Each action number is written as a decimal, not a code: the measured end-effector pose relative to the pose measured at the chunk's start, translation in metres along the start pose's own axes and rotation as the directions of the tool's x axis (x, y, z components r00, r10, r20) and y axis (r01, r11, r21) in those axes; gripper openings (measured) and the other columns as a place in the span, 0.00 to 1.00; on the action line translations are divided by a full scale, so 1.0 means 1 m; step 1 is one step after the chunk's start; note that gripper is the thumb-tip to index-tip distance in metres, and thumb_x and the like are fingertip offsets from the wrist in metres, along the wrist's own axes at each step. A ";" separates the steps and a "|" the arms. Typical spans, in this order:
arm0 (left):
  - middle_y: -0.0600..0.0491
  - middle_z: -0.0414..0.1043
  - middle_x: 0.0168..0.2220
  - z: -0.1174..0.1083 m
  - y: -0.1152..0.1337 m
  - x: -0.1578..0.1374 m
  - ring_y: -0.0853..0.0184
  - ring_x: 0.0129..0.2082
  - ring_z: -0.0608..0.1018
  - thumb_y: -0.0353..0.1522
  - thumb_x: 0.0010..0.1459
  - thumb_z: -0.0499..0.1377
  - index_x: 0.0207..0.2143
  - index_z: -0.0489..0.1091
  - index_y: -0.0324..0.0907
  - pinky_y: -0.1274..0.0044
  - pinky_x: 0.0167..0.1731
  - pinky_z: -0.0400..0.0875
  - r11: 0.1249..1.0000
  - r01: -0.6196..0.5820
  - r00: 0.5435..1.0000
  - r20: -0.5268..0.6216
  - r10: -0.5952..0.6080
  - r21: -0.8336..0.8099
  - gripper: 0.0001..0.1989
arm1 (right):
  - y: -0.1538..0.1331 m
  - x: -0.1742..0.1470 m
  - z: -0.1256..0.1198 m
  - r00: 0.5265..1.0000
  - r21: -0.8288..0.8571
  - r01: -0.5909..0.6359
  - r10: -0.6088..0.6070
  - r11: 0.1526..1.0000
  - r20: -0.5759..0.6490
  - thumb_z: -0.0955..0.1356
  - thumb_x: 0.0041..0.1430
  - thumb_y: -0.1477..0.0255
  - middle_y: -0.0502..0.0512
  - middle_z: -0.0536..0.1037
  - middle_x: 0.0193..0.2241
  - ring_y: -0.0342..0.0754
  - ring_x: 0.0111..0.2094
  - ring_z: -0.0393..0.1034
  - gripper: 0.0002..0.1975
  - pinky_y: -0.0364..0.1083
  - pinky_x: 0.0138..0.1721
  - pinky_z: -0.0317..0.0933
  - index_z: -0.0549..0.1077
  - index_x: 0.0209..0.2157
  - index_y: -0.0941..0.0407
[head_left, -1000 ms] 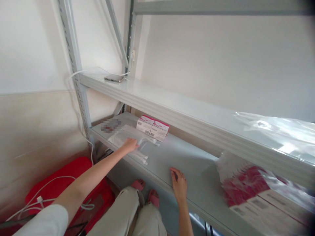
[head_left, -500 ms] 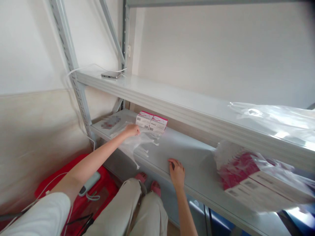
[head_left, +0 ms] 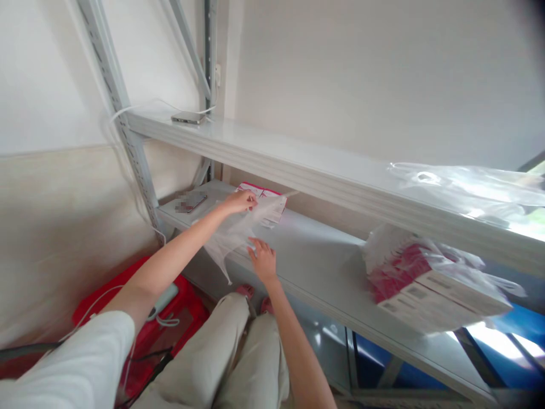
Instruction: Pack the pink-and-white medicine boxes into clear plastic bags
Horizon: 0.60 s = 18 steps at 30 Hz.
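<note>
My left hand point(head_left: 242, 200) is pinched on a thin translucent plastic bag point(head_left: 232, 233), lifted above the lower shelf. Behind the bag stand two white boxes with pink edges point(head_left: 275, 205), partly covered by it. My right hand point(head_left: 263, 258) is beside the bag's lower right edge, fingers apart and curved; whether the fingertips touch the plastic I cannot tell. A blurred-out flat item, perhaps a phone point(head_left: 191, 202), lies on the shelf left of my left hand.
The lower grey shelf point(head_left: 315, 255) sits under an upper shelf point(head_left: 264, 153). A bagged stack of white and pink boxes point(head_left: 438, 289) is at the right. Clear plastic bags point(head_left: 464, 182) and a flat grey device point(head_left: 188, 117) lie above. A red container point(head_left: 187, 301) stands below left.
My left hand has raised the plastic bag and moved slightly right, spreading it across the boxes. My right hand has left the bare shelf and moved left to the bag.
</note>
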<state>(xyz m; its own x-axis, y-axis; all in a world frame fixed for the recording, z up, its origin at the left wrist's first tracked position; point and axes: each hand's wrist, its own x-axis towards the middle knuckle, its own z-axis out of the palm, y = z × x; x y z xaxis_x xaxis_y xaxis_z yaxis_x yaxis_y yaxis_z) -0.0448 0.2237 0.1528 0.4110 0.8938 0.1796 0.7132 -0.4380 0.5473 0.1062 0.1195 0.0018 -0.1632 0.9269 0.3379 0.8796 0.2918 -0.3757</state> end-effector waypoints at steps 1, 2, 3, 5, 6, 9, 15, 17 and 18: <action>0.53 0.72 0.26 -0.013 -0.004 -0.006 0.72 0.26 0.73 0.31 0.58 0.54 0.32 0.70 0.34 0.79 0.32 0.67 0.996 -0.039 0.999 0.006 0.040 -0.086 0.09 | -0.004 0.013 0.005 0.995 -0.025 -0.095 0.095 0.995 0.006 0.59 0.65 0.64 0.57 0.72 0.51 0.53 0.51 0.64 0.19 0.51 0.49 0.54 0.66 0.56 0.48; 0.52 0.71 0.27 -0.029 -0.008 -0.016 0.72 0.25 0.73 0.31 0.58 0.53 0.33 0.70 0.33 0.79 0.32 0.68 0.983 -0.076 0.997 -0.005 0.076 -0.168 0.09 | -0.006 0.025 0.009 0.983 -0.048 -0.184 0.185 0.982 0.013 0.60 0.65 0.63 0.58 0.73 0.49 0.54 0.51 0.64 0.19 0.52 0.48 0.54 0.67 0.55 0.49; 0.53 0.71 0.28 -0.047 -0.012 -0.030 0.73 0.26 0.72 0.32 0.58 0.53 0.34 0.69 0.32 0.78 0.33 0.68 0.968 -0.101 0.995 -0.049 0.092 -0.231 0.10 | -0.005 0.036 0.014 0.967 -0.067 -0.251 0.253 0.966 0.022 0.61 0.64 0.63 0.60 0.74 0.48 0.56 0.50 0.64 0.18 0.53 0.48 0.53 0.69 0.54 0.51; 0.55 0.70 0.29 -0.087 -0.019 -0.074 0.72 0.29 0.73 0.35 0.58 0.53 0.36 0.69 0.33 0.76 0.37 0.68 0.954 -0.107 0.984 -0.168 0.061 -0.280 0.12 | 0.000 0.053 0.022 0.948 -0.087 -0.312 0.316 0.946 0.042 0.64 0.61 0.64 0.62 0.75 0.45 0.58 0.50 0.64 0.16 0.54 0.48 0.52 0.73 0.49 0.53; 0.55 0.69 0.28 -0.106 -0.021 -0.103 0.72 0.30 0.72 0.36 0.57 0.54 0.35 0.69 0.33 0.74 0.38 0.68 0.955 -0.070 0.975 -0.223 0.004 -0.288 0.13 | 0.004 0.059 0.026 0.945 -0.087 -0.316 0.321 0.945 0.053 0.65 0.60 0.66 0.62 0.76 0.44 0.58 0.50 0.65 0.14 0.55 0.48 0.52 0.75 0.46 0.54; 0.58 0.67 0.25 -0.137 -0.032 -0.204 0.73 0.31 0.69 0.38 0.53 0.56 0.33 0.69 0.33 0.72 0.42 0.65 0.949 0.065 0.804 -0.548 -0.233 -0.308 0.14 | 0.012 0.070 0.030 0.947 -0.071 -0.310 0.314 0.948 0.061 0.65 0.59 0.69 0.60 0.77 0.41 0.57 0.48 0.66 0.10 0.55 0.49 0.50 0.78 0.36 0.54; 0.66 0.70 0.22 -0.077 -0.087 -0.348 0.72 0.26 0.70 0.47 0.48 0.60 0.29 0.69 0.51 0.79 0.29 0.65 0.752 0.135 0.522 -0.599 -0.607 -0.645 0.12 | 0.020 0.096 0.023 0.945 -0.058 -0.325 0.327 0.944 0.019 0.60 0.63 0.70 0.58 0.79 0.38 0.53 0.44 0.70 0.14 0.53 0.47 0.52 0.77 0.40 0.54; 0.65 0.70 0.20 -0.049 -0.107 -0.357 0.71 0.21 0.69 0.49 0.44 0.61 0.26 0.68 0.49 0.79 0.25 0.64 0.616 0.267 0.605 -0.369 -0.705 -0.741 0.15 | 0.021 0.110 0.020 0.950 -0.067 -0.310 0.311 0.948 0.008 0.60 0.63 0.70 0.57 0.79 0.38 0.53 0.43 0.71 0.13 0.52 0.47 0.52 0.76 0.40 0.54; 0.65 0.70 0.20 -0.039 -0.114 -0.356 0.71 0.21 0.69 0.49 0.43 0.61 0.25 0.67 0.48 0.78 0.25 0.65 0.597 0.303 0.657 -0.291 -0.695 -0.743 0.15 | 0.021 0.118 0.018 0.954 -0.072 -0.299 0.300 0.951 0.004 0.61 0.63 0.70 0.57 0.79 0.37 0.53 0.43 0.71 0.13 0.51 0.47 0.52 0.76 0.40 0.53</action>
<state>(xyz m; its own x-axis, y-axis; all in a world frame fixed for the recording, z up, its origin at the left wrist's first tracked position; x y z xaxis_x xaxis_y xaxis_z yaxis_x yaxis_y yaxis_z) -0.2945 -0.0410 0.0581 -0.3913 0.9199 -0.0244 0.1286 0.0809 0.9884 0.0975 0.2393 0.0178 0.1069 0.9727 0.2058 0.9179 -0.0170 -0.3964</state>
